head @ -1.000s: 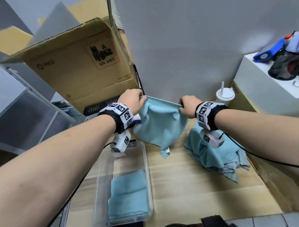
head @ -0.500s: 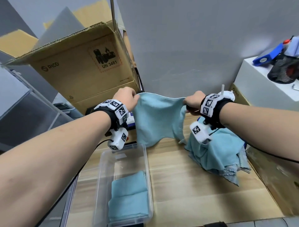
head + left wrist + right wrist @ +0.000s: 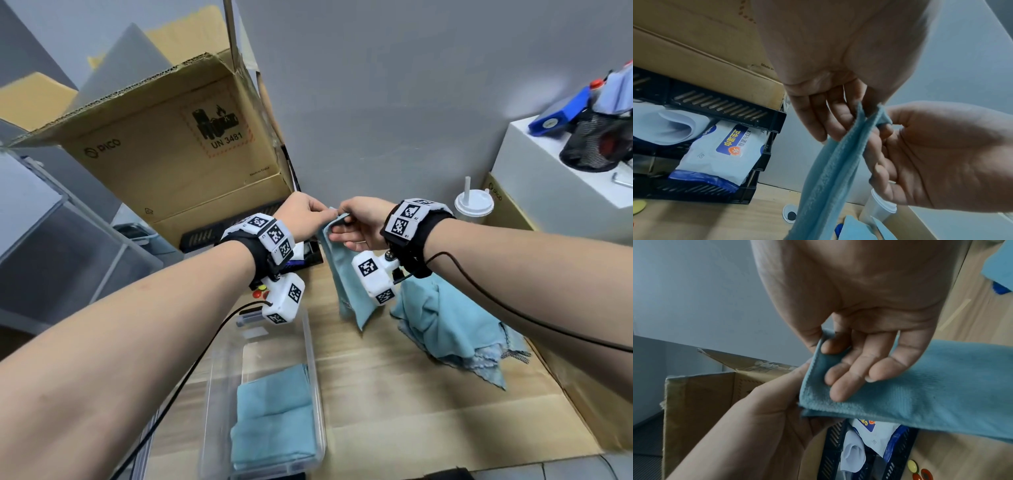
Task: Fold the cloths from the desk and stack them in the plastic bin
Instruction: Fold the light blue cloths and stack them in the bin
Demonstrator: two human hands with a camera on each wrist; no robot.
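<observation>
A light blue cloth (image 3: pixel 346 277) hangs doubled over, its two top corners brought together in the air above the desk. My left hand (image 3: pixel 310 214) pinches one top corner and my right hand (image 3: pixel 356 224) pinches the other, the hands touching. In the left wrist view the cloth (image 3: pixel 830 170) drops in two layers from the fingers. In the right wrist view the right thumb and fingers grip the cloth's (image 3: pixel 910 386) corner. A heap of unfolded blue cloths (image 3: pixel 445 322) lies on the desk at right. The clear plastic bin (image 3: pixel 317 359) at lower left holds folded blue cloths (image 3: pixel 274 414).
An open cardboard box (image 3: pixel 164 154) stands at back left over a black tray (image 3: pixel 725 104) holding a wipes packet (image 3: pixel 721 152). A lidded cup (image 3: pixel 474 205) stands by the grey wall. A white box (image 3: pixel 555 192) with tools is at right. Bare wooden desk (image 3: pixel 411 411) lies in front.
My hands, which held the cloth spread wide, have come together, so the cloth now hangs folded in half. The head view has shifted slightly.
</observation>
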